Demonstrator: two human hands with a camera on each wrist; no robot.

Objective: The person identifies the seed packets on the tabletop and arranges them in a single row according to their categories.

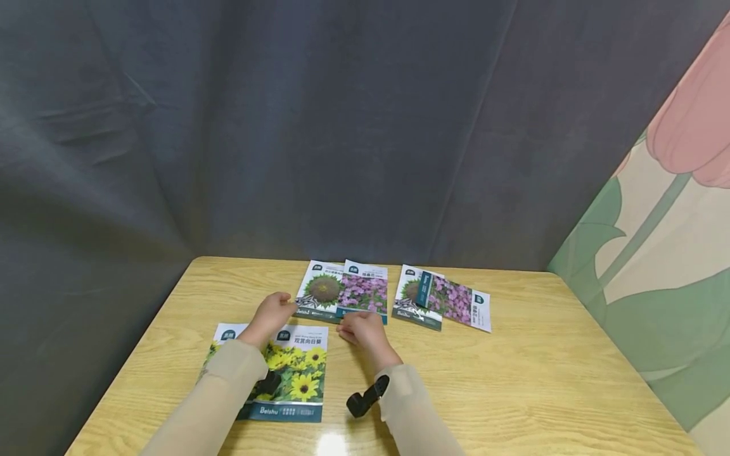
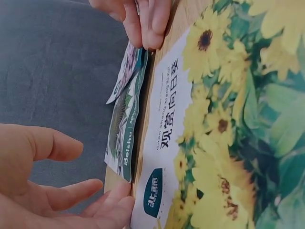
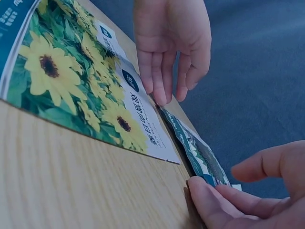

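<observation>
Two seed packets lie overlapped at the back middle of the table: one with a large green-rimmed sunflower head, and a purple-flower packet partly over its right side. At the near left corner of the sunflower-head packet is my left hand, its fingers extended and thumb held apart. My right hand has its fingertips against the near edge of the pair, thumb raised away in the right wrist view. Larger yellow-sunflower packets lie overlapped in front, partly covered by my left forearm.
To the right lies another overlapped pair, a sunflower-head packet under a purple-flower packet turned sideways. Behind the wooden table hangs a dark grey curtain. A flower-painted wall stands on the right.
</observation>
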